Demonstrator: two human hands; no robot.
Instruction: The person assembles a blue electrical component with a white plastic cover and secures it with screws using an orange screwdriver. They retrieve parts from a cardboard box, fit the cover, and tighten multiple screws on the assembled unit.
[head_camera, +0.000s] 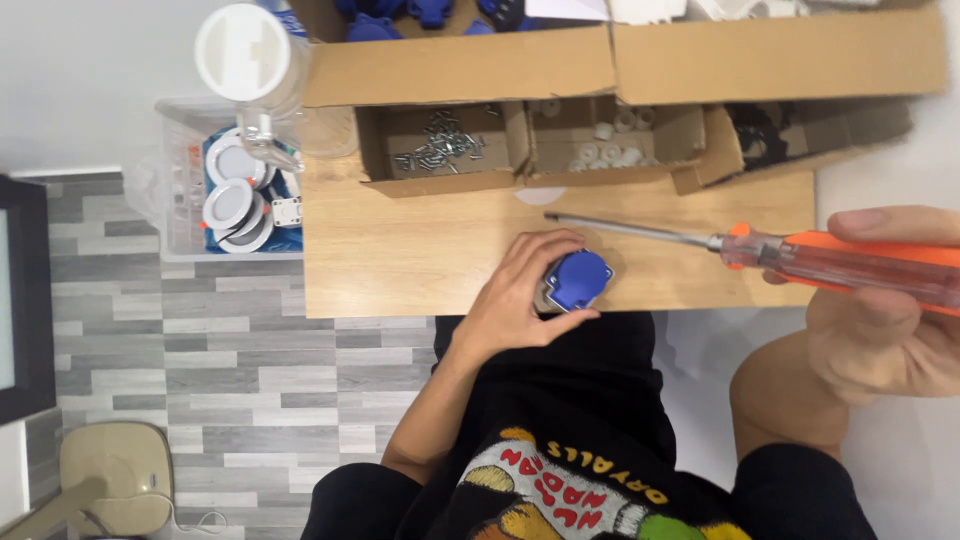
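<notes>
My left hand (520, 295) grips a small blue plastic part (578, 279) on a grey base, held at the near edge of the wooden table (400, 250). My right hand (880, 320) holds a screwdriver (760, 245) by its translucent orange handle. Its long metal shaft points left over the table, and the tip hovers a little beyond and left of the blue part, not touching it.
Open cardboard boxes sit at the table's far edge: one with metal screws (440, 145), one with small white parts (605, 150). A clear bin of round white fittings (235, 190) stands left of the table. A white-lidded bottle (245, 55) rises at the far left.
</notes>
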